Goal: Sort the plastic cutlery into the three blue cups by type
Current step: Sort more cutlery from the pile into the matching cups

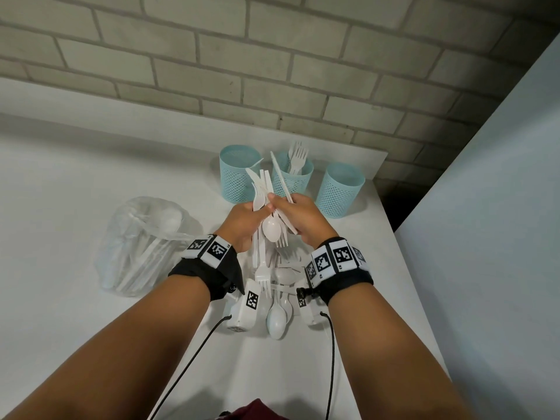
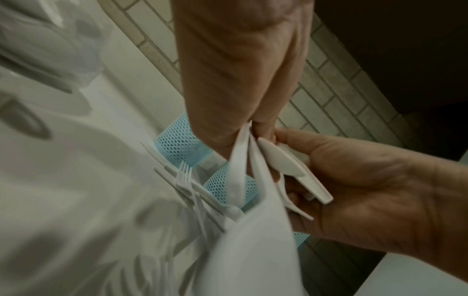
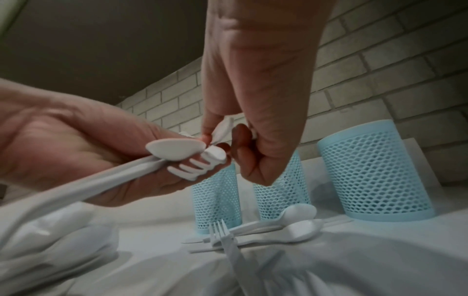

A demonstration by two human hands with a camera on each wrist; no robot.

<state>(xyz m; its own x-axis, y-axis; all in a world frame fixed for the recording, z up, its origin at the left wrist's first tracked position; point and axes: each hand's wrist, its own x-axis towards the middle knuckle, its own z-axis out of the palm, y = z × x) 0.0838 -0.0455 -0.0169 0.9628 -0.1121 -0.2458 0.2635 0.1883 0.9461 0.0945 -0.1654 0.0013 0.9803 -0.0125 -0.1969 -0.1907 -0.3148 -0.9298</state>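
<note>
above the loose pile (image 1: 277,286), gripping a mixed bundle (image 1: 266,204) in left hand (image 1: 242,221); right hand (image 1: 304,218) fingers pinching out knives (image 1: 283,180). separating cleanly, then lowering into one blue cup (image 1: 239,174).

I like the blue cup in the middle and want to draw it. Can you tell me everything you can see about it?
The middle blue cup is a pale blue, plastic-looking cylinder whose wall is a mesh of small holes, with a solid band at the rim and base. It stands upright on the white table near the brick wall, between two matching cups and apart from both. White forks stand in it, tines up, above the rim. No hand touches it; cutlery in the hands hides part of its front.
</note>
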